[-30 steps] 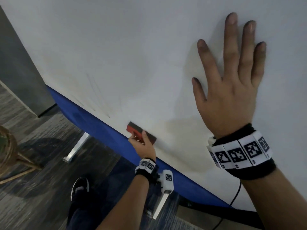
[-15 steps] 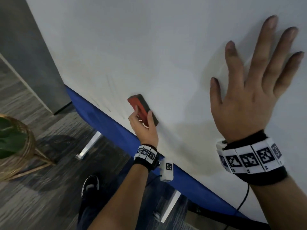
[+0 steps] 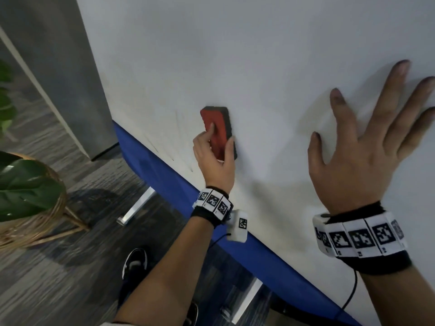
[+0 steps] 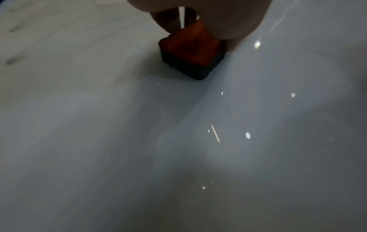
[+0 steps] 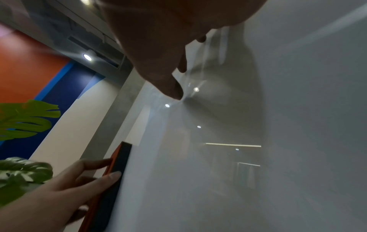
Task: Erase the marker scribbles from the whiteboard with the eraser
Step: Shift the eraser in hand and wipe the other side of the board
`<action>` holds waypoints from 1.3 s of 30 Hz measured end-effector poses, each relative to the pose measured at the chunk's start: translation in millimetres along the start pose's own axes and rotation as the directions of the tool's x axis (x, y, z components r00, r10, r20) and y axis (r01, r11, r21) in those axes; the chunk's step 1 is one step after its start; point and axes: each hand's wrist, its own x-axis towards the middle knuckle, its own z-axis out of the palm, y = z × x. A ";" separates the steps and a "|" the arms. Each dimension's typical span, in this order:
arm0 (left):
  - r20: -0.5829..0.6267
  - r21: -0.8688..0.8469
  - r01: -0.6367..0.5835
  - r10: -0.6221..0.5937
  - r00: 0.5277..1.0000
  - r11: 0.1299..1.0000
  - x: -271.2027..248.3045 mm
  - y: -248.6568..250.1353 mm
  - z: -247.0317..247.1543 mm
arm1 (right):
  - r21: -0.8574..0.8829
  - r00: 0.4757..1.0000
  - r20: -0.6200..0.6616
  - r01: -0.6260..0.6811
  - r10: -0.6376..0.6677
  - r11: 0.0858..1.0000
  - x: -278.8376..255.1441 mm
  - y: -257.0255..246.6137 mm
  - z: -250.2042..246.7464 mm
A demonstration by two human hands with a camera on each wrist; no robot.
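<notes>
A red-backed eraser (image 3: 217, 130) with a black felt pad lies flat against the whiteboard (image 3: 259, 55), standing nearly upright. My left hand (image 3: 215, 156) grips its lower end, thumb on one side and fingers on the other. The left wrist view has the eraser (image 4: 193, 53) pressed to the board, with faint grey marker streaks (image 4: 14, 60) to its left. More faint streaks (image 3: 164, 149) sit near the board's lower edge, left of the eraser. My right hand (image 3: 367, 142) rests flat on the board, fingers spread. In the right wrist view the eraser (image 5: 117, 169) is edge-on.
A blue panel (image 3: 169, 180) runs below the board's lower edge, with metal legs (image 3: 136, 208) on a dark wood-look floor. A wicker basket with a leafy plant (image 3: 28, 196) stands at the left. A grey pillar (image 3: 61, 67) rises beside the board. My shoe (image 3: 135, 262) is below.
My left hand has slid the eraser up the board and turned it from lying slanted along the lower edge to nearly upright. My right hand stays flat on the board.
</notes>
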 end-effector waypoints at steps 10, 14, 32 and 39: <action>-0.013 0.047 0.700 -0.700 0.714 0.713 -38.4 -146.9 -35.0 | -0.006 0.977 0.131 0.171 -0.169 0.985 -42.8 -18.0 35.0; 0.003 0.074 0.795 -0.797 0.604 0.602 -26.4 -142.7 -36.7 | 0.043 0.970 0.132 0.198 -0.202 0.979 -33.2 -29.6 32.8; -0.197 -0.130 0.723 -0.732 0.652 0.678 63.3 -107.0 -36.6 | -0.059 0.949 0.167 0.281 -0.268 0.958 60.8 -83.8 24.0; -0.051 0.044 0.226 -0.223 0.973 0.973 61.2 -58.2 -31.0 | -0.013 0.941 0.149 0.309 -0.303 0.951 89.0 -108.6 20.2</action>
